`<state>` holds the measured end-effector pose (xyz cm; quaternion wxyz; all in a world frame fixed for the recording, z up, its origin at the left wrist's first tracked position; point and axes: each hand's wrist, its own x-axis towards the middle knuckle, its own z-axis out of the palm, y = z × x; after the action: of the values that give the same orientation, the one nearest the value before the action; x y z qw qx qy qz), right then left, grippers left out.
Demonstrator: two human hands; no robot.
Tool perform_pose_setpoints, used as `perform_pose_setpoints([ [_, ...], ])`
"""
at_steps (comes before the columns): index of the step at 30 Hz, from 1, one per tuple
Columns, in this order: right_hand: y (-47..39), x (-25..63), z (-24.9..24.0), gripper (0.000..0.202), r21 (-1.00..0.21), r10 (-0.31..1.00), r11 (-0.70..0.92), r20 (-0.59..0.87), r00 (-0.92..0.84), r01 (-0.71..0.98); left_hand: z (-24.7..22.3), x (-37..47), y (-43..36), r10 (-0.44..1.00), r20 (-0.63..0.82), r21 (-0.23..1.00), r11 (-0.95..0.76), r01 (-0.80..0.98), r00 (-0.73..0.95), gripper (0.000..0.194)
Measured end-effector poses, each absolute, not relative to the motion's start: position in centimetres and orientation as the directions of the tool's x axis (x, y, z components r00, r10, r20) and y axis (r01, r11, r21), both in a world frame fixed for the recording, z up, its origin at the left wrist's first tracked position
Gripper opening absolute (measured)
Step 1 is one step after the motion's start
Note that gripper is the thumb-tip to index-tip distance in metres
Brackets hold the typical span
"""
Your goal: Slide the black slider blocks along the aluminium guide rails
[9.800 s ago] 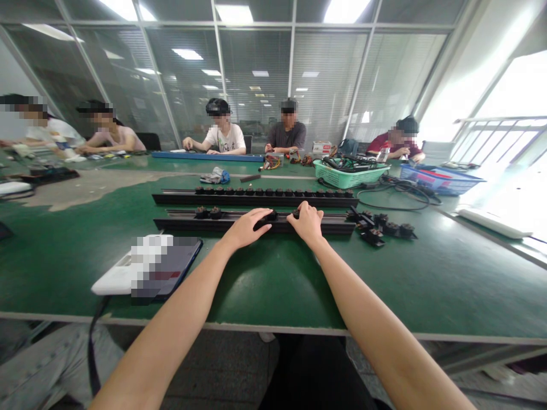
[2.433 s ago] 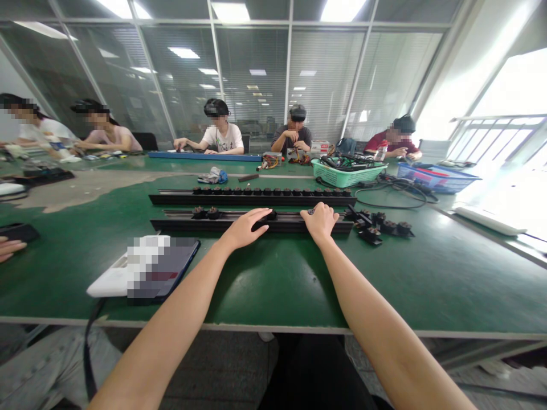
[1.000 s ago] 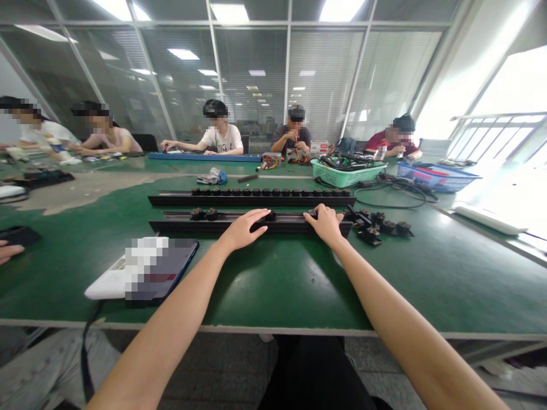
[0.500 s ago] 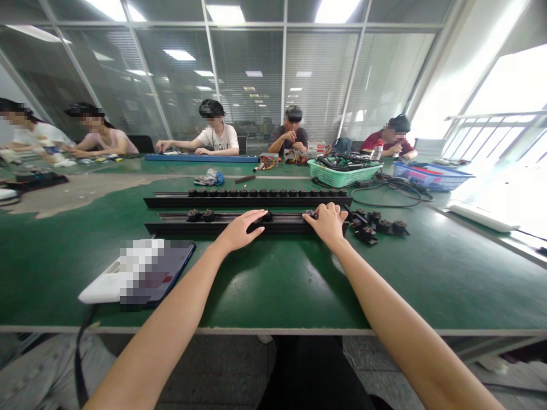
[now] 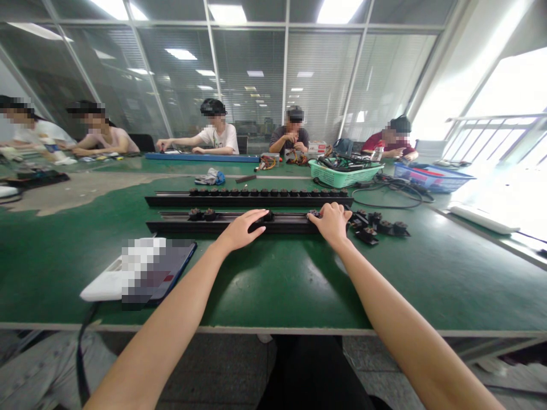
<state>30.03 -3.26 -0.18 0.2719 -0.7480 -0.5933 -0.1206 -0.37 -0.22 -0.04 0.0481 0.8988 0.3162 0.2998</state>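
A long black rail with a metal track lies across the table before me. My left hand grips its middle, thumb on the front wall and fingers over the top, beside a small round black module. Toward the right end my right hand is curled over the track, its thumb against another black module; the palm side is hidden. Two more modules sit toward the rail's left end. Behind it lies a second black rail with a row of several modules.
Loose modules lie right of the rail. A white device and dark tablet-like item lie at front left. Farther back are a grey-blue cloth, a green basket of cables and a blue basket. Several people sit across the table.
My right hand has shifted slightly right along the rail, and the module by its thumb sits a little farther right. My left hand stays in place.
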Motion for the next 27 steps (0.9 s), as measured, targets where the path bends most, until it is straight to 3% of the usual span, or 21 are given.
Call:
perform_pose_setpoints([
  [27, -3.05, 30.85, -0.20, 0.033, -0.295, 0.813, -0.212, 0.476, 0.335, 0.932, -0.16, -0.50, -0.18, 0.607, 0.498, 0.284, -0.789, 0.544, 0.620, 0.059],
])
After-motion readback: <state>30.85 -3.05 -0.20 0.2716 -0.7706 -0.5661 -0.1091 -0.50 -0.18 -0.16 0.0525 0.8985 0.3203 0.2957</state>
